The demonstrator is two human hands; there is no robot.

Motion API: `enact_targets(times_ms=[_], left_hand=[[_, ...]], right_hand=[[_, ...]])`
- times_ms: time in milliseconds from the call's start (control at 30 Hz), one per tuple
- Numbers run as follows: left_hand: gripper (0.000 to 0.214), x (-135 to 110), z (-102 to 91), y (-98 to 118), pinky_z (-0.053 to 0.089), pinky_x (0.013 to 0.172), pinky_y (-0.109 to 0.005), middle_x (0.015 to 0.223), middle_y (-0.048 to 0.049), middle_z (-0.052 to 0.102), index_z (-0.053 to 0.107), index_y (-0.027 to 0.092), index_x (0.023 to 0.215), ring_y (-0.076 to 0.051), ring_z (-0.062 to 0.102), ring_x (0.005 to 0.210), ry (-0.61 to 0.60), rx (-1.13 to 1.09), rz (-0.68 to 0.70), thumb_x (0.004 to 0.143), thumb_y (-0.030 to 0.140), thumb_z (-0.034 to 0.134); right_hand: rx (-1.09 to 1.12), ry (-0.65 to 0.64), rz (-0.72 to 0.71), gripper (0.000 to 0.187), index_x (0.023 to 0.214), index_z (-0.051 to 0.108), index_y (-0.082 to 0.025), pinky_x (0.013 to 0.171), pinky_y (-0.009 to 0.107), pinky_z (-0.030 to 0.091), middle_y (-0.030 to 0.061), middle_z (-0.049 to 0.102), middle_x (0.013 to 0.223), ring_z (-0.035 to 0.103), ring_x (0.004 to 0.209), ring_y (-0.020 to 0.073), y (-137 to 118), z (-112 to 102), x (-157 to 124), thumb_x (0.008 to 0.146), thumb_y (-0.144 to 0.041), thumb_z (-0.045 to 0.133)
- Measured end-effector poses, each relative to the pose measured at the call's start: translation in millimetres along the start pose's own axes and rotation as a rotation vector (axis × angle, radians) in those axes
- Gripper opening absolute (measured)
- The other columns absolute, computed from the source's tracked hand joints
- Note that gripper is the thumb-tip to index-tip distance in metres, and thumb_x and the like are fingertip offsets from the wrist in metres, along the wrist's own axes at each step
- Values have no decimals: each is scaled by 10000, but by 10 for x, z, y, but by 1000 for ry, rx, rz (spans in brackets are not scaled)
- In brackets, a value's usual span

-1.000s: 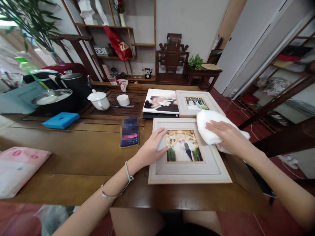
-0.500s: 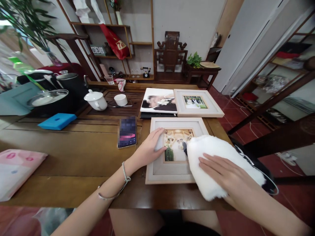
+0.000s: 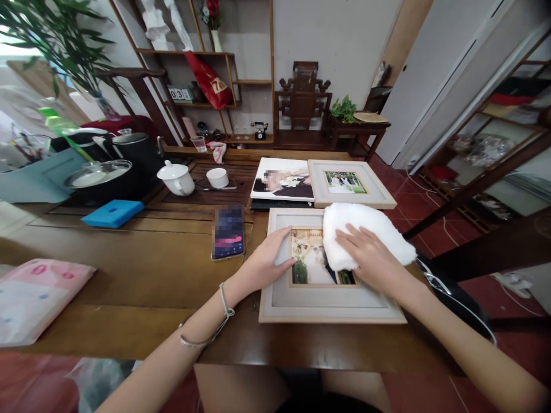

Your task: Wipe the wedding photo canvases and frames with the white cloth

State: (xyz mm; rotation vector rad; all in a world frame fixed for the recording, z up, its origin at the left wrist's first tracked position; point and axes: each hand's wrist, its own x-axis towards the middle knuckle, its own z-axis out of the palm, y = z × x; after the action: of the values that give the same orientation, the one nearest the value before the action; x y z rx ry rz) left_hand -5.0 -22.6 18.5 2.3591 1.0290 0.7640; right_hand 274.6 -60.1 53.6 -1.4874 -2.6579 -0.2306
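Observation:
A pale wooden picture frame lies flat on the table in front of me, with a small photo in its middle. My left hand rests on the frame's left side, fingers stretched out and thumb apart, touching the photo's left edge. A fluffy white cloth covers the upper right part of the frame and some of the photo, and hangs past the right edge. On top of that cloth lies my right hand, fingers bent over it and pressing it down.
Behind the frame are a white photo panel and a second picture frame. Left of my hand lies a phone. Farther left are a white lidded cup, a small bowl, a blue block and a pink-white packet.
My right hand and the white cloth have moved up and away from me across the frame, uncovering its lower right corner. My left hand stays on the frame's left side.

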Motion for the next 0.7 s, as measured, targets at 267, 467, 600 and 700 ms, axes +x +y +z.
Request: enact_targets(times_ms=[267,467,600,700], left_hand=[[670,-10,25,-26,352,1167,-497,1489,-171,437,303,185,1461,-301,419,1391,17,18,-3,888,300,631],[678,-10,23,-35,362,1157,-505,1485,-176,440,298,185,1462,-303,429,1383,14,22,6,884,296,637],[680,-3,13,-33,360,1155,-512,1482,-178,442,303,186,1457,-305,431,1380,9,9,9,879,295,644],[679,4,12,-33,358,1158,-506,1471,-180,452,306,178,1454,-300,435,1376,10,3,13,878,289,648]], right_hand=[[154,-60,-138,875,1311,559,-139,995,476,514,110,595,1374,548,1260,318,-654,-417,-816,455,13,453],[69,17,-14,782,1307,541,-75,1044,540,454,162,564,1396,473,1328,350,-299,-163,-470,543,66,458],[23,147,93,652,1312,532,-58,1065,538,419,187,558,1395,464,1334,354,61,11,-33,671,49,482],[3,140,112,608,1275,561,-50,1088,537,384,199,546,1404,425,1359,369,146,54,221,676,41,506]])
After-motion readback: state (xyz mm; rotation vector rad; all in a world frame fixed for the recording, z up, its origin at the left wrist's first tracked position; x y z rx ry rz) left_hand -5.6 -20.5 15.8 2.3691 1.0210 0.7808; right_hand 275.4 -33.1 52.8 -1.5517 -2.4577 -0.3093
